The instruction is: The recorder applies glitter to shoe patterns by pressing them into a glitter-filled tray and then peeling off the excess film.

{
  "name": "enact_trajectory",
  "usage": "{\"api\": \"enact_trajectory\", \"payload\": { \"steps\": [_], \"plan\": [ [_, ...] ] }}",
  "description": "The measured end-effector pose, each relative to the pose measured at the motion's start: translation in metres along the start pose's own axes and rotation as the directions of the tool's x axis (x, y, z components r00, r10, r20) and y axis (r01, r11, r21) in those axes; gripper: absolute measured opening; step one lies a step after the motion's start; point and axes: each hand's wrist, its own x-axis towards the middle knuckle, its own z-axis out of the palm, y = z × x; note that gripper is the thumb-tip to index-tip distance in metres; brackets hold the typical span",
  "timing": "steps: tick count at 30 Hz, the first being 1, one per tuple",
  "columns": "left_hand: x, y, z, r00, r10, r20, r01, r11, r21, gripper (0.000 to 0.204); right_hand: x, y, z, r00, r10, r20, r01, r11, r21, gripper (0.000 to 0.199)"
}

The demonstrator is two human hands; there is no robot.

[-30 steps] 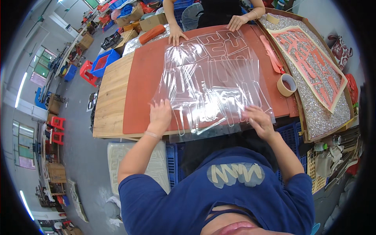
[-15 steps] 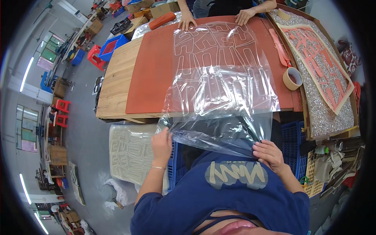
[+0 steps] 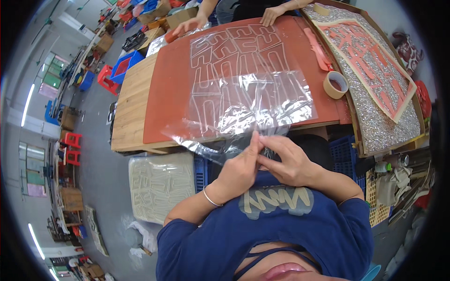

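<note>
Both hands meet at the near edge of a clear plastic sheet [image 3: 248, 93] hanging off the bench [image 3: 131, 107] just beyond them, left hand [image 3: 241, 166] and right hand [image 3: 286, 161] pinching its rim, best kept taut and peeled slowly to avoid tearing.

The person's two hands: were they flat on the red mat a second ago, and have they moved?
Yes. The left hand and right hand have come off the red mat, toward the body, meeting at the clear film edge.

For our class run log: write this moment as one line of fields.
left hand: pinching clear film sheet edge | right hand: pinching same edge | sheet: on red mat | tape roll: right
</note>
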Motion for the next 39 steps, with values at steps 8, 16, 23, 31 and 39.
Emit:
{"api": "enact_trajectory", "payload": {
  "steps": [8, 16, 23, 31, 39],
  "plan": [
    [0.005, 0.006, -0.007, 0.972, 0.189, -0.138, -0.161, 0.968, 0.192, 0.045, -0.026, 0.194, -0.015, 0.889, 0.455, -0.053, -0.444, 0.827, -0.346, 0.077],
    [-0.023, -0.018, -0.024, 0.905, -0.021, -0.425, 0.140, 0.958, 0.249, 0.022, -0.067, 0.241, 0.028, 0.890, 0.425, 0.164, -0.263, 0.773, -0.577, 0.040],
    [-0.108, -0.031, -0.099, 0.690, 0.055, -0.721, 0.297, 0.888, 0.352, 0.018, -0.057, 0.068, 0.067, 0.927, 0.373, 0.033, -0.307, 0.806, -0.505, 0.039],
    [-0.106, -0.055, -0.113, 0.588, 0.382, -0.713, 0.201, 0.785, 0.586, 0.030, 0.001, 0.152, -0.018, 0.958, 0.287, 0.007, -0.222, 0.755, -0.617, 0.049],
    [-0.143, -0.104, -0.134, 0.483, 0.277, -0.831, 0.417, 0.761, 0.496, 0.038, -0.057, 0.122, 0.034, 0.909, 0.386, 0.158, -0.227, 0.775, -0.590, 0.046]
  ]
}}
